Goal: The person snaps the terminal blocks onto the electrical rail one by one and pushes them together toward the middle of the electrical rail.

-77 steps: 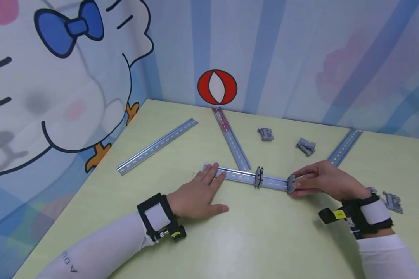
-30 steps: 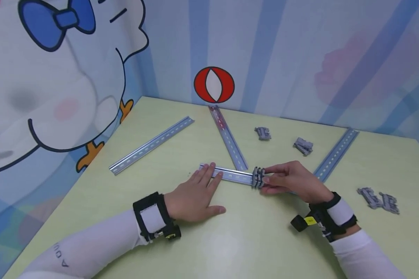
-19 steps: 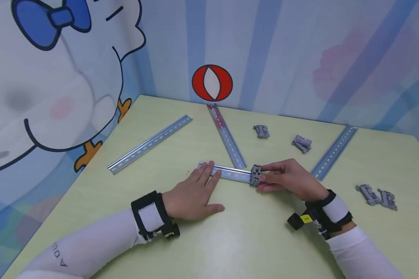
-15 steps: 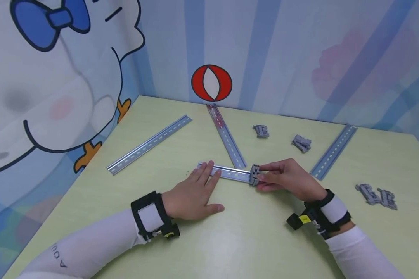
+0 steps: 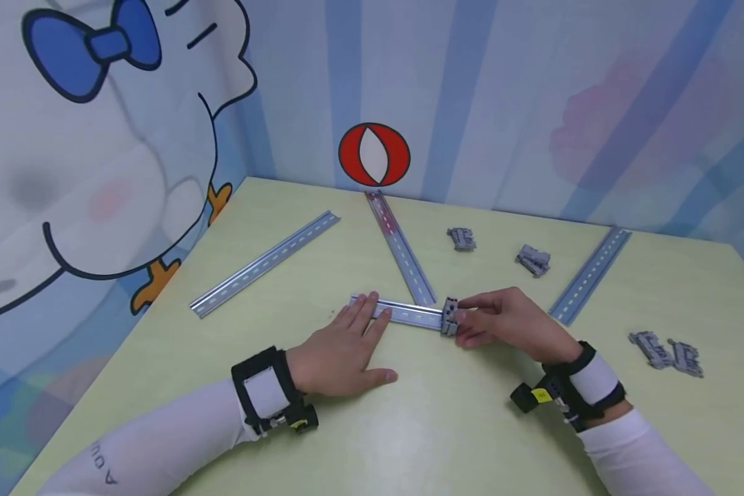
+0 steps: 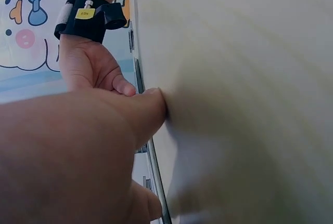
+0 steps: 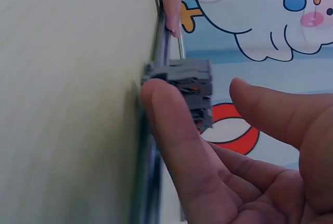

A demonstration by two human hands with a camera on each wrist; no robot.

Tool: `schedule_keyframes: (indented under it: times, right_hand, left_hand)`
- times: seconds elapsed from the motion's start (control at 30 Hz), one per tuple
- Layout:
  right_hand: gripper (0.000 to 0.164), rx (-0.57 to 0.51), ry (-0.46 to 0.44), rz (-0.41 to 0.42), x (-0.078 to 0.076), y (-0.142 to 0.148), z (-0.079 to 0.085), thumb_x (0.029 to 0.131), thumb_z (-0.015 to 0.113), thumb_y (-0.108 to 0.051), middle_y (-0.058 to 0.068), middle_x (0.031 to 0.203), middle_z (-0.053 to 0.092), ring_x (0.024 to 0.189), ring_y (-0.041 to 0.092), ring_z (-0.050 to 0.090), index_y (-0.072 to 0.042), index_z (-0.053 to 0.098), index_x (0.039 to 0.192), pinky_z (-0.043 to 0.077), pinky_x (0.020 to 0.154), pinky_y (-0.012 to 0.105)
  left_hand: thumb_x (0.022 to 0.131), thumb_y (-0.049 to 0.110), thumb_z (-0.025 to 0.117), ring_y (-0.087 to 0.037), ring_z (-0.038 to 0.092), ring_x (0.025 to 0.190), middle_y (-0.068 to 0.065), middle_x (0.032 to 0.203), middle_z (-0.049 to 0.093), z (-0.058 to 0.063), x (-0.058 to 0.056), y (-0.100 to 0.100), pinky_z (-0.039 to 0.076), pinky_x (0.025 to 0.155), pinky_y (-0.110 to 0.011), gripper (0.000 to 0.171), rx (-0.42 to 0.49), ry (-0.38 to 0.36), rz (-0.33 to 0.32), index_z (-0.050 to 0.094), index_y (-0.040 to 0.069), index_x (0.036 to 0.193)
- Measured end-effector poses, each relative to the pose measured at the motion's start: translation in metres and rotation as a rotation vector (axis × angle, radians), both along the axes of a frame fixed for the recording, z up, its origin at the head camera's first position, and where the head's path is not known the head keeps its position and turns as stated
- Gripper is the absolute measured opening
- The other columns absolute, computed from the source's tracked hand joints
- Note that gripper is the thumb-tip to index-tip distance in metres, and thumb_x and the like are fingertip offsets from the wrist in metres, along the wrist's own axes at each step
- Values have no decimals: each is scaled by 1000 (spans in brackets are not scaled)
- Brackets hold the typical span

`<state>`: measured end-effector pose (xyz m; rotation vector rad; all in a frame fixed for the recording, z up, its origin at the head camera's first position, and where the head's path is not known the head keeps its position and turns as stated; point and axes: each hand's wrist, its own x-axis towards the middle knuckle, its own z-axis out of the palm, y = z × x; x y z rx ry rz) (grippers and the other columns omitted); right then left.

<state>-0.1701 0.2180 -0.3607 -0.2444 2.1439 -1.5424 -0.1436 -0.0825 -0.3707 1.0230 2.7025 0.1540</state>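
Observation:
A slotted metal DIN rail (image 5: 415,315) lies crosswise on the table. My left hand (image 5: 341,358) is spread flat with its fingertips over the rail's left end. Grey terminal blocks (image 5: 449,318) stand close together on the rail, to the left of my right hand (image 5: 508,320). In the right wrist view, one extended finger (image 7: 169,117) touches the side of the blocks (image 7: 190,73), while another digit stands apart from them. That hand hides the rail's right part in the head view. The left wrist view shows my left thumb (image 6: 148,112) against the tabletop.
One rail (image 5: 266,263) lies to the left, another (image 5: 403,251) with red markings stretches back toward the wall, and a third (image 5: 590,275) is at the right. Loose terminal blocks lie at the back (image 5: 461,238), right of centre (image 5: 533,260) and near the right edge (image 5: 649,349).
My right hand has slid a terminal block leftward along the rail until it stands against those further in. Lately hand and blocks have shifted only slightly. My left hand has stayed on the rail.

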Motion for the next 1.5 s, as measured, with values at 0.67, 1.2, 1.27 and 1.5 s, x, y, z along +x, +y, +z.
schedule_keyframes:
  times: [0.67, 1.2, 1.27, 1.5]
  right_hand:
    - [40, 263, 298, -46, 22, 60, 58, 101, 54, -29, 19, 114, 68, 96, 20, 70, -1, 57, 130, 59, 78, 35]
    - [51, 646, 410, -286, 33, 150, 64, 104, 44, -31, 35, 118, 61, 79, 7, 69, 12, 48, 132, 59, 66, 34]
    - [55, 682, 407, -331, 28, 175, 51, 104, 45, -33, 38, 117, 59, 82, 20, 70, 15, 45, 133, 59, 66, 40]
    - [89, 862, 398, -437, -19, 304, -52, 87, 51, -67, 34, 110, 61, 89, 45, 63, 9, 46, 134, 56, 60, 43]
  left_hand:
    - [95, 66, 39, -33, -5, 150, -19, 162, -7, -1, 0, -1, 8, 121, -44, 91, 0, -11, -2, 9, 7, 157]
    - [94, 68, 37, -32, -6, 150, -18, 162, -7, -3, -3, 1, 8, 120, -43, 91, -19, 2, -5, 8, 9, 157]
    - [94, 68, 37, -32, -5, 150, -18, 162, -7, -3, -4, 1, 8, 120, -43, 91, -14, 0, -5, 9, 9, 157]
    - [94, 68, 37, -32, -5, 150, -18, 162, -6, -3, -3, -2, 8, 121, -43, 91, -16, 6, 7, 8, 8, 157]
